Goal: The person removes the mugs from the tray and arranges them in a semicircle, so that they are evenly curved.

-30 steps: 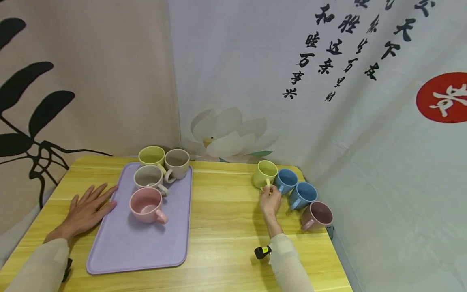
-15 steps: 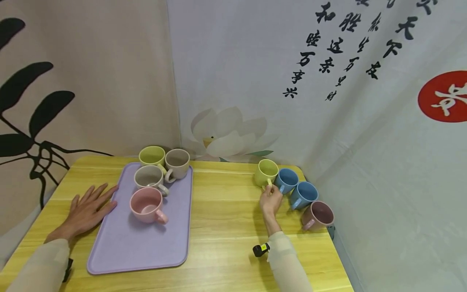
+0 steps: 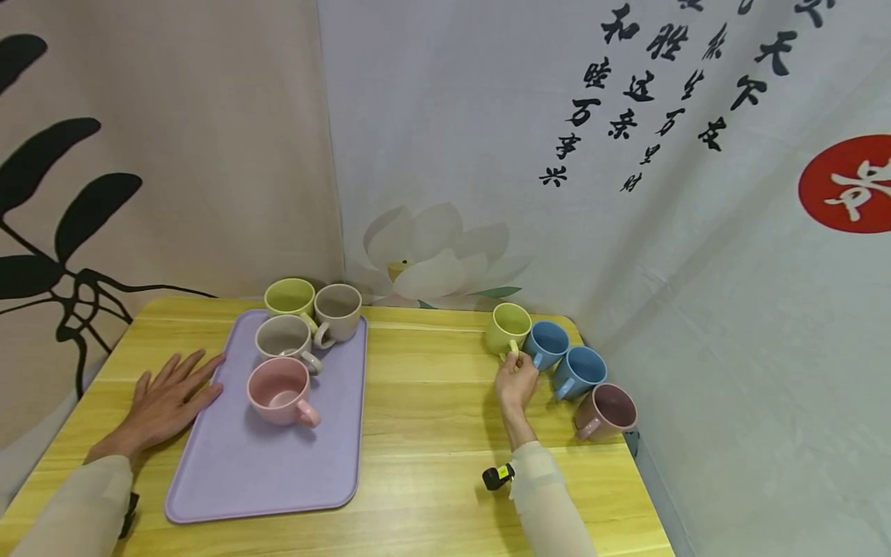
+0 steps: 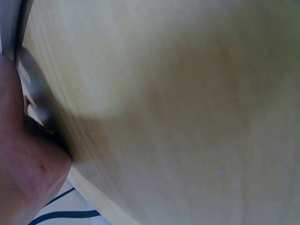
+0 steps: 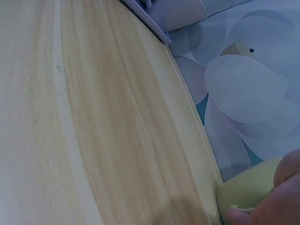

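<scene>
At the back right of the table, my right hand (image 3: 517,381) pinches the handle of a yellow-green mug (image 3: 507,329), which stands upright. In the right wrist view the same mug (image 5: 246,187) shows beside my fingers at the lower right corner. My left hand (image 3: 167,398) lies flat with fingers spread on the table, its fingertips touching the left rim of a lilac tray (image 3: 278,480). Toward the tray's far end stand another yellow-green mug (image 3: 288,298), a taupe mug (image 3: 339,313), a light grey mug (image 3: 281,338) and a pink mug (image 3: 278,392).
Right of the held mug, two blue mugs, one (image 3: 547,346) behind the other (image 3: 579,374), and a dusty-pink mug (image 3: 604,412) line the table's right edge. Wooden table surface (image 3: 425,402) lies between tray and right hand. A printed curtain (image 3: 445,155) hangs behind.
The right hand and the yellow-green mug shift very slightly to the right early on, then stay put. The left hand, tray and other mugs show no clear movement.
</scene>
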A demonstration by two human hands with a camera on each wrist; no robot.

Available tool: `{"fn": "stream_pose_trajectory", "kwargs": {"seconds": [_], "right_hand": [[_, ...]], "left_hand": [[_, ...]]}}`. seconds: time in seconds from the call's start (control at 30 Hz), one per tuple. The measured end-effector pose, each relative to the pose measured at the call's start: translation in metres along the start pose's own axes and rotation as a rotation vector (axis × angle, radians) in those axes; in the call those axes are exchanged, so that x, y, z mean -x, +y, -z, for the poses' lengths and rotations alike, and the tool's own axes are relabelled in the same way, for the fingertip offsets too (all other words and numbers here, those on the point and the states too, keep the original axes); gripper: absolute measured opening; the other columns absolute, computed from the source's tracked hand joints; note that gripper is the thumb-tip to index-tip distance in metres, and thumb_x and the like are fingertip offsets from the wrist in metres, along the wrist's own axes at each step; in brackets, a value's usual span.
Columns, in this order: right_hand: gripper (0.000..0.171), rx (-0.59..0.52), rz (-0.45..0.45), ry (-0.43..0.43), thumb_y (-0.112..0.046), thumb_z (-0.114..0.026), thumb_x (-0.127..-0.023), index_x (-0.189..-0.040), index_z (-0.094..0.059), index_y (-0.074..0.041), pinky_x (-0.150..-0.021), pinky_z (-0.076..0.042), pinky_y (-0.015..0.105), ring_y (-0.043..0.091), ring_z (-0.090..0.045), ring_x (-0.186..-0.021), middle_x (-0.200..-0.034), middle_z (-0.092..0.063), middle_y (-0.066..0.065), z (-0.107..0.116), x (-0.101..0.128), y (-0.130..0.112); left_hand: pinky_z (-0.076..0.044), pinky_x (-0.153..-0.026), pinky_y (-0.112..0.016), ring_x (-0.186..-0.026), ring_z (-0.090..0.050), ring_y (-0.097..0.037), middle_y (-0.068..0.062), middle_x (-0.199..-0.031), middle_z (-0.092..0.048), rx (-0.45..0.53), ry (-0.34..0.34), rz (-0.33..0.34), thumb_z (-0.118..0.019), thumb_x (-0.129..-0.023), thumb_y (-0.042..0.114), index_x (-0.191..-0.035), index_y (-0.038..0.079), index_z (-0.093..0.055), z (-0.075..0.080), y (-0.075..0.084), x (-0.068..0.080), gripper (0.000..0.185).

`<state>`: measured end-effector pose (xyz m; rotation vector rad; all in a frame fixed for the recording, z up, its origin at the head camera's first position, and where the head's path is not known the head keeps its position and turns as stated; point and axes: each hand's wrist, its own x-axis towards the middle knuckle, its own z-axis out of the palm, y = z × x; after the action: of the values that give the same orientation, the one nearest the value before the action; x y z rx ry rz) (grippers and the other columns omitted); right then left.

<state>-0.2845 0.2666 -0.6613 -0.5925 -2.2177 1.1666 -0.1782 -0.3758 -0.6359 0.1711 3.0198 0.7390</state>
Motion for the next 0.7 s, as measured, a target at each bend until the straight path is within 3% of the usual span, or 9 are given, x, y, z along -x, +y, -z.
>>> {"fn": "stream_pose_trajectory", "kwargs": {"seconds": [0.17,0.33,0.47,0.57,0.7], "right_hand": [[0.021,-0.001,-0.01,-0.02,-0.027,-0.073,-0.108,-0.116,-0.082,-0.009,-0.101,-0.06,0.06,0.045,-0.079,-0.113,-0.116,-0.087,0.016,0.002,0.002,-0.003],[0.029,-0.005,-0.02,-0.063,-0.028,-0.076,-0.107,-0.128,-0.077,-0.009,-0.098,-0.061,0.056,0.038,-0.081,-0.108,-0.12,-0.085,0.015,0.007,0.006,-0.01],[0.043,-0.033,-0.032,-0.124,-0.029,-0.072,-0.108,-0.144,-0.069,-0.005,-0.097,-0.06,0.056,0.039,-0.079,-0.109,-0.127,-0.08,0.02,0.026,0.021,-0.041],[0.05,-0.057,-0.043,-0.167,-0.028,-0.071,-0.109,-0.152,-0.063,-0.003,-0.102,-0.06,0.062,0.043,-0.077,-0.119,-0.136,-0.076,0.025,0.04,0.034,-0.065],[0.058,-0.078,-0.043,-0.213,-0.029,-0.069,-0.111,-0.161,-0.054,-0.005,-0.11,-0.058,0.065,0.046,-0.072,-0.134,-0.149,-0.07,0.026,0.047,0.042,-0.075]], "left_hand": [[0.016,-0.126,-0.091,-0.17,0.005,-0.068,-0.037,-0.185,-0.012,-0.002,-0.002,0.0,-0.045,-0.119,0.056,-0.182,0.021,-0.021,-0.001,-0.001,-0.001,0.075],[0.016,-0.126,-0.091,-0.169,0.004,-0.069,-0.036,-0.185,-0.013,-0.001,0.004,-0.002,-0.045,-0.119,0.056,-0.182,0.022,-0.022,-0.001,-0.002,-0.001,0.075],[0.016,-0.126,-0.091,-0.17,0.004,-0.068,-0.036,-0.185,-0.014,0.001,0.008,-0.004,-0.046,-0.119,0.055,-0.182,0.022,-0.022,-0.002,-0.002,0.0,0.075],[0.015,-0.126,-0.091,-0.17,0.004,-0.068,-0.036,-0.185,-0.014,0.001,0.011,-0.009,-0.046,-0.119,0.055,-0.182,0.022,-0.022,-0.002,-0.002,0.0,0.075],[0.016,-0.126,-0.091,-0.17,0.004,-0.068,-0.036,-0.185,-0.013,0.001,0.007,-0.009,-0.045,-0.119,0.055,-0.182,0.022,-0.022,-0.002,-0.003,0.0,0.075]]}}
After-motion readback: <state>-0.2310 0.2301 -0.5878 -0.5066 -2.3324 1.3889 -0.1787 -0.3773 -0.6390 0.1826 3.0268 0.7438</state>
